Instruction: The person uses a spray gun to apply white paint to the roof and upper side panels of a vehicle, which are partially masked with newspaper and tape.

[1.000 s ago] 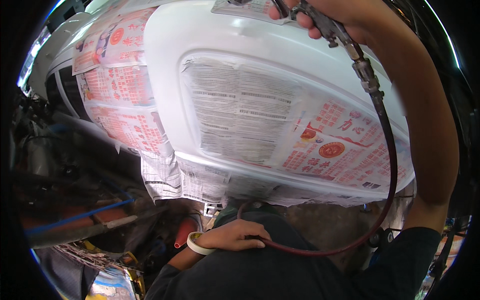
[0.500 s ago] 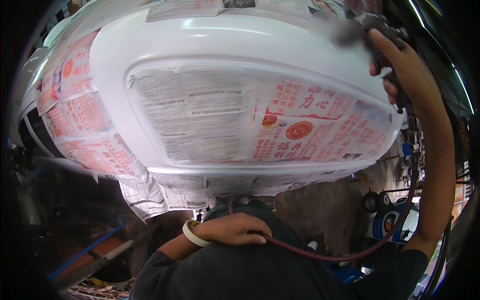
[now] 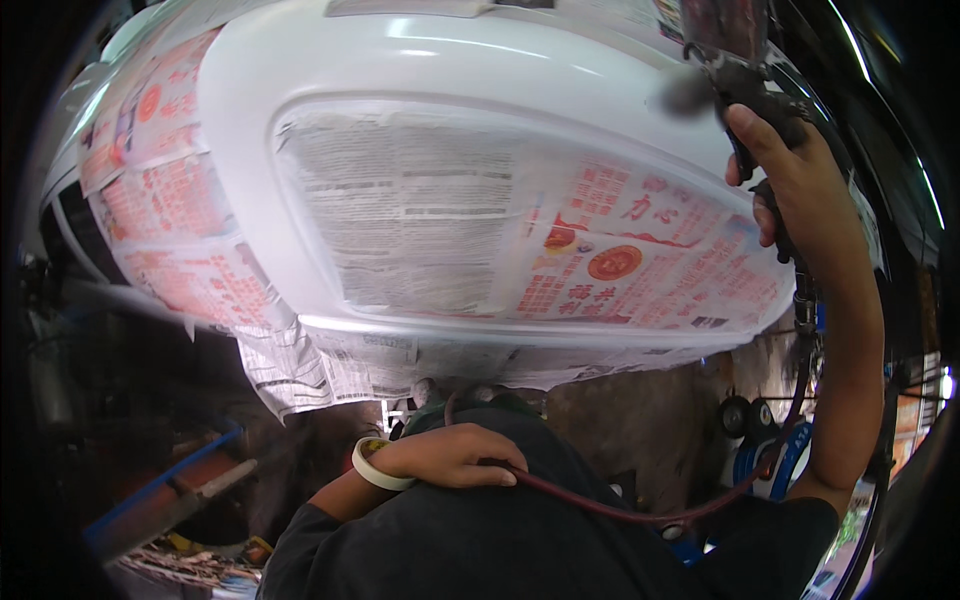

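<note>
My right hand (image 3: 775, 175) is closed on a dark spray gun (image 3: 760, 120) with a translucent cup on top, held at the upper right over a white car body panel (image 3: 470, 50). A blurred dark round part shows at the gun's left. My left hand (image 3: 470, 460) is low against my dark shirt, closed round a red hose (image 3: 640, 515) that runs up toward the gun. A pale tape roll (image 3: 358, 462) circles my left wrist. Newspaper masking (image 3: 400, 230) with grey and red print covers the panel's recessed middle; more sheets (image 3: 150, 190) cover the left part and hang below.
At lower left lie a blue bar (image 3: 160, 480) and dark clutter on the floor (image 3: 640, 420). At lower right stands a blue wheeled machine (image 3: 785, 465) with black tyres. A dark vehicle or surface and strip lights line the right rim.
Over the last second my right hand swung from the top middle to the right side with the gun, which now appears cup upward. In the last half second it lowered slightly. My left hand stays on the hose.
</note>
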A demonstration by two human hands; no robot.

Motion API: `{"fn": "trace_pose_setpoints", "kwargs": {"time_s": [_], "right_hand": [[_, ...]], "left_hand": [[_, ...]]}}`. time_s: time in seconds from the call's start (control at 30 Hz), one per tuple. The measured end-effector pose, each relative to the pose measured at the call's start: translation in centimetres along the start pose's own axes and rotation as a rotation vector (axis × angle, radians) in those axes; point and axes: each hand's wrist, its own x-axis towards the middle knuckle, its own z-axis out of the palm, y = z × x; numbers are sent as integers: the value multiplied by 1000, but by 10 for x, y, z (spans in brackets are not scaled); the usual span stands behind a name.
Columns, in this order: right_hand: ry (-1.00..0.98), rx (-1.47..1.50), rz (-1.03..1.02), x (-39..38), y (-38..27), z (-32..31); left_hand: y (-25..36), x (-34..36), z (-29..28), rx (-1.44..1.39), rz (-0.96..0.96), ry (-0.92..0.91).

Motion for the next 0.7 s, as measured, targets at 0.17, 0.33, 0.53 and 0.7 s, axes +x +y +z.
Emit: {"fn": "trace_pose_setpoints", "kwargs": {"time_s": [0.17, 0.33, 0.53, 0.7], "right_hand": [[-103, 66, -208, 23, -48, 53], [-196, 90, -432, 36, -108, 108], [-415, 158, -427, 28, -181, 134], [-341, -69, -332, 28, -180, 146]], "left_hand": [[2, -26, 11, -17, -25, 128], [8, -47, 25, -15, -52, 260], [7, -59, 42, -41, -56, 397], [6, -59, 45, -51, -60, 408]]}}
